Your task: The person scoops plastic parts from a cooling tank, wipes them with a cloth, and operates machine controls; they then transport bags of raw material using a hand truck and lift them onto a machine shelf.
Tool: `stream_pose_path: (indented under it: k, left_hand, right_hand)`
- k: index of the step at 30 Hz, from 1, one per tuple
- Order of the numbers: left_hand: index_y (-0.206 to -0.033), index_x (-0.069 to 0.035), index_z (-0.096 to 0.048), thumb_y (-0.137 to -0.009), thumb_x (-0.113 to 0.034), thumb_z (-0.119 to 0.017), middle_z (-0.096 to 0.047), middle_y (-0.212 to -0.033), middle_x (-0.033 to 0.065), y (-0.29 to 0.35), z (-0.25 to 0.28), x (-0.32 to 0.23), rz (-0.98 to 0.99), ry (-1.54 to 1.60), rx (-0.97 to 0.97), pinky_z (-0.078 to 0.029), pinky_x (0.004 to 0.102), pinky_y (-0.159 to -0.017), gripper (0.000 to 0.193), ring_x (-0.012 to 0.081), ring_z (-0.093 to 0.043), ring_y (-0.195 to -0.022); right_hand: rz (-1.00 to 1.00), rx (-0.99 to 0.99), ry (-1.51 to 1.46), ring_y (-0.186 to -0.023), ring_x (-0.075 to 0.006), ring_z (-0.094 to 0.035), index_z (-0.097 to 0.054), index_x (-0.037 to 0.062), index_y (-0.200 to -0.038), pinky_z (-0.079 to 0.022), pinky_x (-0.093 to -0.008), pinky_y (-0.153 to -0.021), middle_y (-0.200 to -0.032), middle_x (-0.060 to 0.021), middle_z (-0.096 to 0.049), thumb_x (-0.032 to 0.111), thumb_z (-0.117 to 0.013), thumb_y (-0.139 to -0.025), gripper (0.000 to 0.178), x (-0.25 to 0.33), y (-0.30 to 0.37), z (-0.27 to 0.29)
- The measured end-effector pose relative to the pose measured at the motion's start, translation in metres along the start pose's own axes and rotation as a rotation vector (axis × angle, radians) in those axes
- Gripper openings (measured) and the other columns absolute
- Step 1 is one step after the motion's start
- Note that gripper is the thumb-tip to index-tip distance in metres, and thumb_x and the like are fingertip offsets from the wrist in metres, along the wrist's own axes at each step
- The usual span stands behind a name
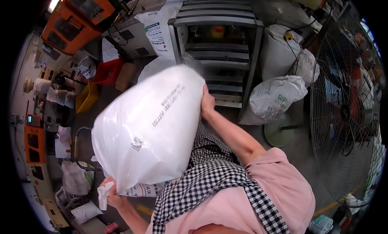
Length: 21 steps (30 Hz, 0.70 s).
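Note:
A large, full white plastic sack (149, 124) with dark print fills the middle, tilted in front of my checked apron. My left hand (114, 195) is closed on its lower left corner, where a crumpled white end sticks out past the fingers. Against the sack's upper right edge, my right hand (207, 102) grips it, the fingers partly hidden behind the plastic. Beneath the sack shows part of another printed white bag (142, 190).
A metal rack with slats (216, 56) stands just beyond the sack. Full white bags (279, 98) sit to its right, beside a big caged fan (343, 108). At the left are a yellow bin (87, 97), a red bin (108, 70) and a curved metal handle (76, 149).

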<state>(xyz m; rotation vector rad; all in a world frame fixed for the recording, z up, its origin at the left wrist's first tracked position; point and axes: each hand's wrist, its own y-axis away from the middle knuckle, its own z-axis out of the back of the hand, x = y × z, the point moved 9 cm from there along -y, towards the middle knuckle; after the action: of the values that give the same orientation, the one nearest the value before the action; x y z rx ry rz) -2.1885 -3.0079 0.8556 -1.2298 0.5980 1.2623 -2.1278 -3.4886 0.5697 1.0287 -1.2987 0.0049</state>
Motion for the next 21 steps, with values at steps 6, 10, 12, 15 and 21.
stream_pose_path:
  k: [6, 10, 12, 15, 21]
  left_hand:
    - [-0.064, -0.002, -0.044, -0.062, 0.0, -0.051, -0.047, -0.068, 0.004, -0.077, -0.111, -0.076, -0.094, 0.441, 0.164, -0.041, 0.0242, -0.063, 0.008, 0.0132, -0.047, -0.063]
    - [-0.071, -0.002, -0.045, -0.063, 0.003, -0.06, -0.044, -0.066, 0.0033, -0.139, -0.172, -0.064, -0.189, 0.173, 0.157, -0.036, 0.0289, -0.057, 0.019, 0.0136, -0.041, -0.06]
    - [-0.083, 0.0, -0.048, -0.058, 0.003, -0.067, -0.055, -0.08, 0.0079, -0.192, -0.188, -0.056, 0.017, 0.23, 0.067, -0.043, 0.0332, -0.075, 0.031, 0.0177, -0.052, -0.074]
    - [-0.086, 0.001, -0.05, -0.054, 0.005, -0.07, -0.058, -0.082, 0.0104, -0.273, -0.231, -0.1, 0.074, 0.13, 0.156, -0.044, 0.034, -0.076, 0.038, 0.0186, -0.055, -0.076]
    - [-0.086, -0.002, -0.041, -0.05, 0.015, -0.061, -0.058, -0.078, 0.011, -0.363, -0.324, -0.136, 0.325, 0.063, 0.166, -0.046, 0.0294, -0.071, 0.045, 0.0183, -0.055, -0.07]
  right_hand:
    - [0.1, -0.026, -0.053, -0.107, -0.0315, -0.051, -0.057, -0.0058, -0.108, -0.036, -0.0385, -0.092, -0.114, -0.0204, -0.056, 0.064, -0.037, -0.082, 0.077, 0.124, -0.052, -0.004]
    - [-0.02, -0.074, -0.198, -0.108, -0.0309, -0.051, -0.055, -0.0096, -0.109, -0.036, -0.0375, -0.093, -0.115, -0.022, -0.054, 0.064, -0.038, -0.081, 0.08, 0.115, -0.126, -0.006]
    - [-0.043, -0.116, -0.093, -0.109, -0.0315, -0.05, -0.054, -0.0095, -0.111, -0.036, -0.0376, -0.093, -0.116, -0.0229, -0.054, 0.063, -0.039, -0.081, 0.08, 0.133, -0.151, -0.015]
    - [-0.264, -0.219, -0.05, -0.112, -0.0341, -0.048, -0.052, -0.0102, -0.113, -0.035, -0.0378, -0.095, -0.119, -0.0241, -0.051, 0.062, -0.04, -0.081, 0.08, 0.168, -0.136, -0.03]
    - [-0.491, -0.395, -0.024, -0.109, -0.0286, -0.05, -0.044, -0.0145, -0.118, -0.039, -0.0362, -0.091, -0.124, -0.0223, -0.047, 0.061, -0.048, -0.077, 0.086, 0.173, -0.126, -0.007]
